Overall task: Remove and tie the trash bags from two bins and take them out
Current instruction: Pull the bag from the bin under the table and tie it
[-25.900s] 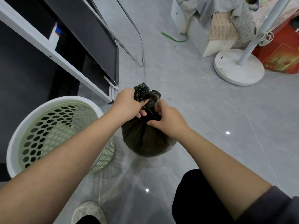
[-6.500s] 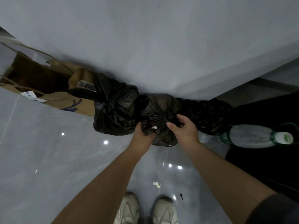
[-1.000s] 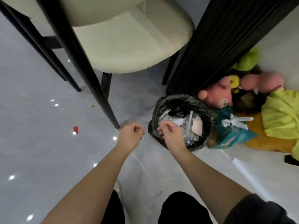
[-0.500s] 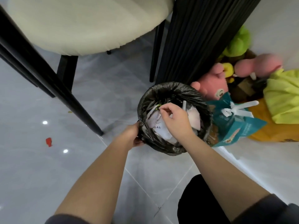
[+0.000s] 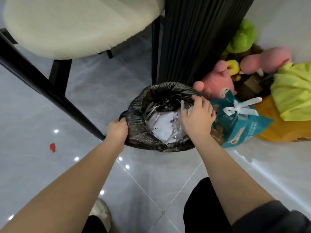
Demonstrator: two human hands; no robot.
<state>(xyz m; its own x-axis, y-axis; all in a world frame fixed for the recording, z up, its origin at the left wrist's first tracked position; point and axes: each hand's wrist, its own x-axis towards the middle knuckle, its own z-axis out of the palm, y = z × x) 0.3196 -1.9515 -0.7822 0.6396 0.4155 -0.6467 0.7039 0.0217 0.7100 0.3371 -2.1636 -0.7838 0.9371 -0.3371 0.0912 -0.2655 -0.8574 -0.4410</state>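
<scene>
**A:** The left hand (image 5: 117,130), what is it holding?

**B:** The left edge of the black trash bag (image 5: 138,132), fingers curled round the plastic. The right hand (image 5: 196,118) reaches across the bag's mouth, and its fingers curl over the far right rim.

**A:** And where is the bag?

**B:** In its bin, folded over the rim so that the bin is hidden. Inside are crumpled white paper (image 5: 161,126) and some clear plastic film (image 5: 178,130).

**A:** What's around it, biggest first?

**B:** A glossy grey tiled floor (image 5: 42,165). One cream-seated chair (image 5: 75,26) with black legs. One black ribbed panel (image 5: 198,36) behind the bag. A yellow-green cloth (image 5: 294,93). One teal gift bag (image 5: 242,125) just beside the trash bag, with a white bow on top and its contents hidden. Two pink plush toys (image 5: 217,81) and one green plush toy (image 5: 242,36). One small red scrap (image 5: 52,147) on the floor to the left.
</scene>
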